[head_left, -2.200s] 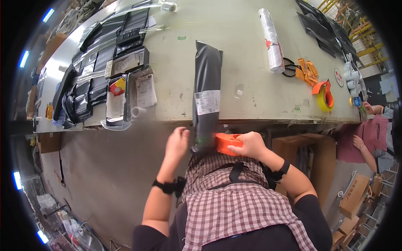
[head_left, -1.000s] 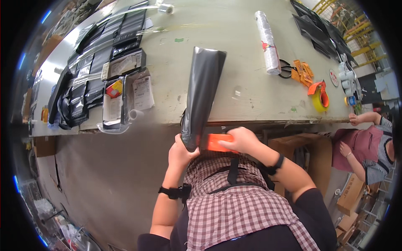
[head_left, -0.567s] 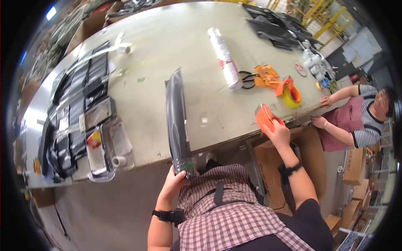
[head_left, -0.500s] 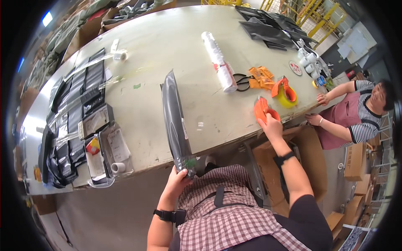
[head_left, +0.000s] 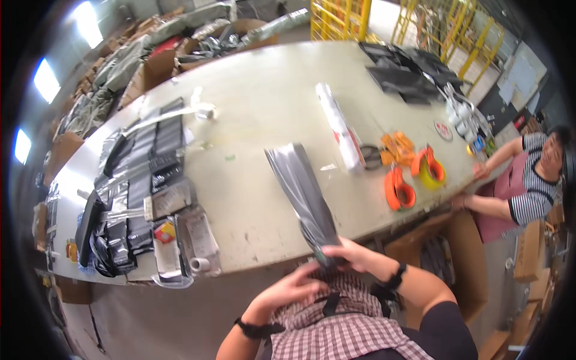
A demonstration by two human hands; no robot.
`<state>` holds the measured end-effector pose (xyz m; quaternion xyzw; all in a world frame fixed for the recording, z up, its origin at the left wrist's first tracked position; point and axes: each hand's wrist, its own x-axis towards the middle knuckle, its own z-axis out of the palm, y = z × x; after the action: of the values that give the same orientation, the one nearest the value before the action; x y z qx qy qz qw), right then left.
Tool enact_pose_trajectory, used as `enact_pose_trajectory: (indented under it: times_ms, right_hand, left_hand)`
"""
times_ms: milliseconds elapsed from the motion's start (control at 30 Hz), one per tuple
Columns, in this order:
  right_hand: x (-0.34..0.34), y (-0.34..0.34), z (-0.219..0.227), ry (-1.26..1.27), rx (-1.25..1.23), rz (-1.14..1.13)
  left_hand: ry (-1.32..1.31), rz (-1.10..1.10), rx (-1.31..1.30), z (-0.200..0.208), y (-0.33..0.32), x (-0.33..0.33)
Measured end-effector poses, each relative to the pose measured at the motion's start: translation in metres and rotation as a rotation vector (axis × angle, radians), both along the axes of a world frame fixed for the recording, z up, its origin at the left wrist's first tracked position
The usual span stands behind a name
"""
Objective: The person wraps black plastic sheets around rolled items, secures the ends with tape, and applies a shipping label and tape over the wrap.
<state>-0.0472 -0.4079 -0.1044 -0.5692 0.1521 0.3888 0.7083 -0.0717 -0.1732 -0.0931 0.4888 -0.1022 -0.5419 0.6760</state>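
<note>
A long dark-grey plastic bag (head_left: pixel 305 192) lies lengthwise over the table's front edge. Its near end is bunched, and my right hand (head_left: pixel 354 253) closes around it. My left hand (head_left: pixel 293 289) is just beside that end, in front of my checked apron, somewhat blurred. Its fingers look stretched out and apart, with nothing seen in them. To the right on the tabletop rests an orange tape dispenser (head_left: pixel 398 191). Another orange tape dispenser with yellow tape (head_left: pixel 429 170) sits just beyond it.
Left on the table (head_left: pixel 252 114) are black packages (head_left: pixel 141 198), open boxes (head_left: pixel 171 246) and a tape roll (head_left: pixel 204 111). A film roll (head_left: pixel 341 129), black-handled scissors (head_left: pixel 371 157) and orange packets (head_left: pixel 398 147) lie right. A carton (head_left: pixel 471 264) stands below the edge; a co-worker (head_left: pixel 528 174) is at far right.
My right hand has let go of the orange tape dispenser, now on the table, and taken the bag's near end. My left hand has come off the bag. The bag has shifted right.
</note>
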Motion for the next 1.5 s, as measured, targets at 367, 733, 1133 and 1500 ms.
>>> enact_pose_trajectory:
  times_ms: [367,733,1133,1500]
  right_hand:
    - [0.198,-0.014,0.159,-0.506,-0.070,0.078]
    - [0.286,-0.035,0.083,-0.606,-0.137,0.636]
    - [0.306,-0.205,-0.030,-0.674,-0.928,0.120]
    - [0.270,-0.018,-0.024,-0.801,-1.614,0.492]
  left_hand:
    - [-0.286,0.773,0.557,0.016,0.100,-0.015]
    - [0.022,0.663,0.475,0.005,0.066,0.048]
    - [-0.409,0.113,0.714,0.104,0.077,0.124]
    - [-1.277,0.121,1.592,0.081,0.326,0.243]
